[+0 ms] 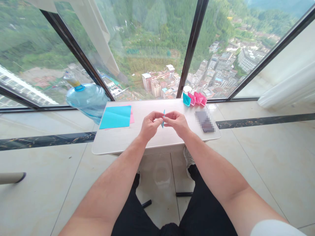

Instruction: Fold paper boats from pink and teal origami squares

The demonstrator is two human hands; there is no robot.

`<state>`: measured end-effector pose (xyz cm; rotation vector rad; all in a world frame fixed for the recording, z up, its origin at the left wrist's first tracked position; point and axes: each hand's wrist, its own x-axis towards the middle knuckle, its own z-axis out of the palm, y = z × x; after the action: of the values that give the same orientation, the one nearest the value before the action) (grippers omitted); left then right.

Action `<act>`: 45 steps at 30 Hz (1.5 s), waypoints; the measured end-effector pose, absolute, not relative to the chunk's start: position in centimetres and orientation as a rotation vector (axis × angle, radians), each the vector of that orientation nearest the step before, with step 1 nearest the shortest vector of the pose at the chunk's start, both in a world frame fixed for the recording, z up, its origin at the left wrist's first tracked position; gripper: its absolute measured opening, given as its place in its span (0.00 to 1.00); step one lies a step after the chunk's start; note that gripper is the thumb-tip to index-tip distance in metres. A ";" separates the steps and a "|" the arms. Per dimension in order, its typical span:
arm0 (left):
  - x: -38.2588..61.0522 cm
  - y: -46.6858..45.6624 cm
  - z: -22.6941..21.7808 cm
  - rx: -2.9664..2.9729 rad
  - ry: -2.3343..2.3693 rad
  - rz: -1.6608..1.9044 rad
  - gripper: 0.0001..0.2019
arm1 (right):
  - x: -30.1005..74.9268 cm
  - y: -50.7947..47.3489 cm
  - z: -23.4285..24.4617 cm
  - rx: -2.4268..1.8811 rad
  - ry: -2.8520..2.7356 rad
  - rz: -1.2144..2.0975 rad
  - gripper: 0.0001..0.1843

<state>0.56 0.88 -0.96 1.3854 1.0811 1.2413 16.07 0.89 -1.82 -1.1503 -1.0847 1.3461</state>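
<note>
A small piece of folded blue paper [162, 123] stands edge-on between my hands, above the middle of the white table [169, 139]. My left hand [150, 125] pinches it from the left with thumb and fingers. From the other side, my right hand [177, 123] grips it the same way, so the fingertips of both hands nearly meet. Most of the paper's shape is hidden by the fingers. Blue paper sheets [115, 117] lie flat at the table's left, over pink paper [132, 118]. Folded paper boats, one blue [186, 99] and several pink [199, 99], stand in a row at the back right.
A phone-like dark object [205, 122], blurred out, lies on the table's right side. A large blue water bottle [86, 98] stands left of the table by the window [147, 39]. My legs and shoes [189, 160] are under the front edge.
</note>
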 end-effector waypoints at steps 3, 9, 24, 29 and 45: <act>1.0 1.0 -1.4 1.319 1.124 1.292 0.10 | 16.0 1.0 -2.4 -1.134 -1.158 1.306 0.29; 1.5 1.4 -2.5 1.164 1.095 1.371 0.13 | 15.9 1.0 -2.5 -1.100 -1.282 1.226 0.27; 1.3 1.4 -2.1 1.179 1.095 1.402 0.12 | 15.4 0.6 -2.1 -1.094 -1.187 1.312 0.19; 1.4 1.3 -2.0 1.199 1.111 1.418 0.11 | 15.3 0.9 -2.7 -1.081 -1.178 1.321 0.15; 1.5 0.8 -2.0 1.592 1.464 1.211 0.13 | 15.1 0.0 -3.1 -1.526 -1.632 0.457 0.06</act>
<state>1.50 0.79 -1.98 1.5916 1.4641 1.2114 15.06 0.01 -3.13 -1.5258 -1.6317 0.4568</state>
